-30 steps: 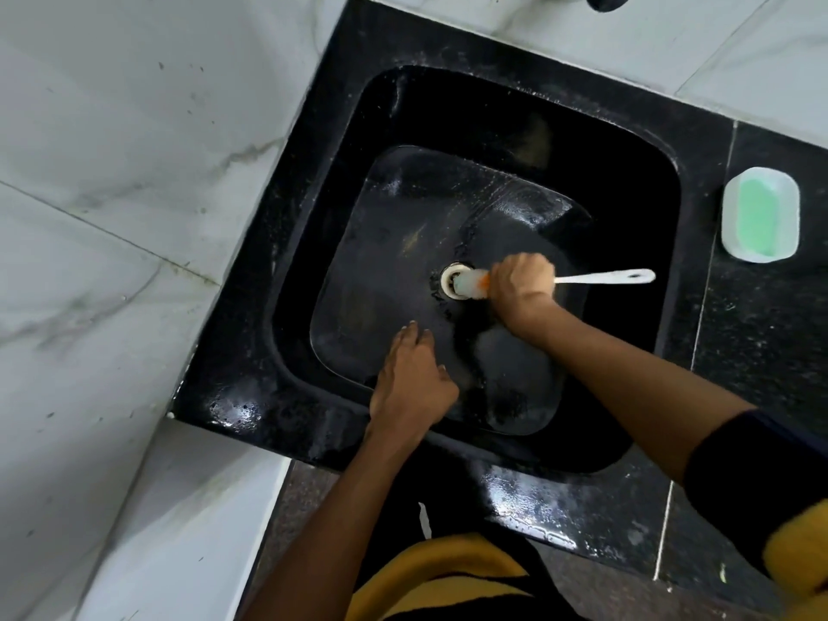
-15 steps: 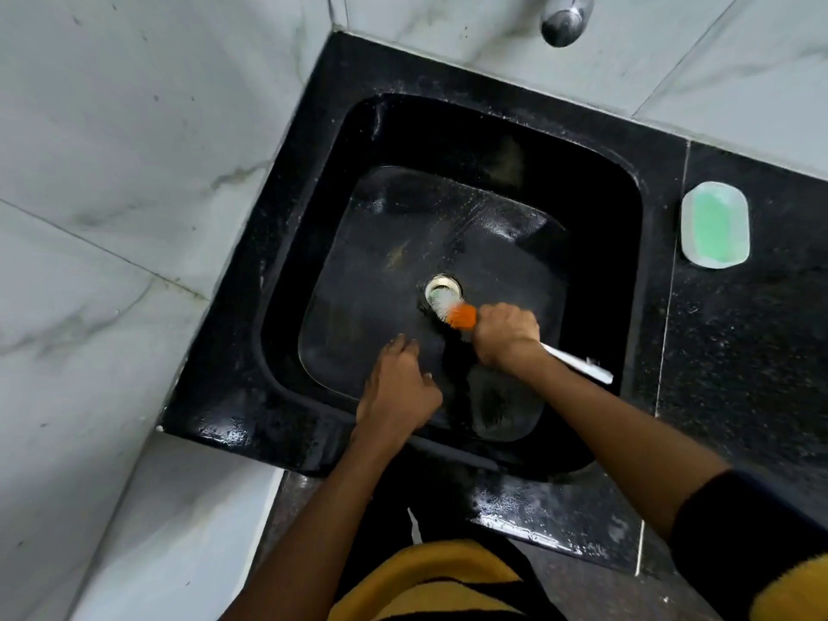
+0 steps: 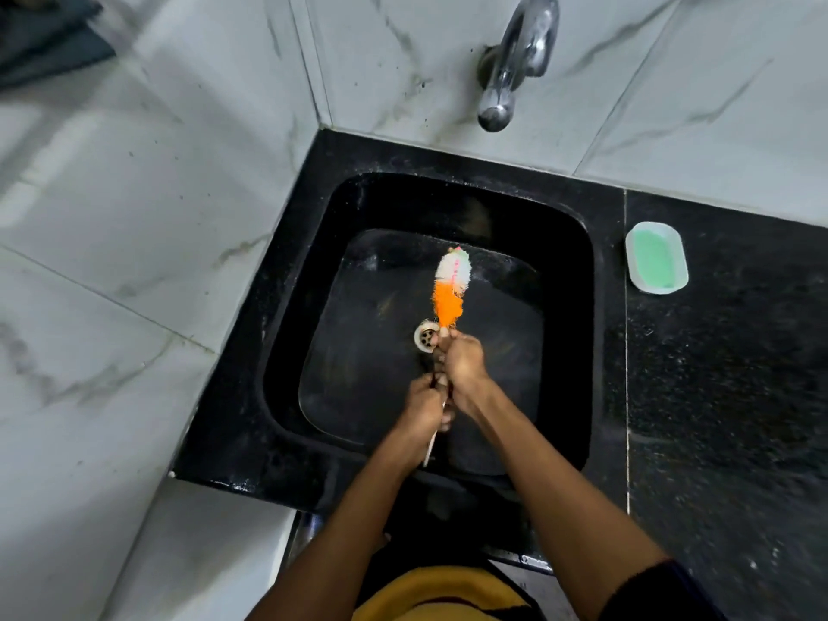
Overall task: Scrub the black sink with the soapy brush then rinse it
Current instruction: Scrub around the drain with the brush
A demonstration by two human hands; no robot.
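The black sink [image 3: 564,271] is set into a black stone counter, wet and glossy, with a metal drain [image 3: 425,337] at its middle. A brush [image 3: 450,291] with white and orange bristles points away from me over the basin floor, its head beyond the drain. My right hand [image 3: 463,358] grips the brush just below the bristles. My left hand [image 3: 425,403] grips the white handle lower down, close behind the right hand. The handle's end pokes out under my left wrist.
A chrome tap [image 3: 515,60] sticks out of the marble wall above the sink's back edge. A white dish with green soap [image 3: 656,257] lies on the counter right of the basin. Marble walls close in at left and back.
The brush swung from lying across the drain to pointing away from me. My left hand left the basin floor and took hold of the handle. The view tilted up, showing the tap.
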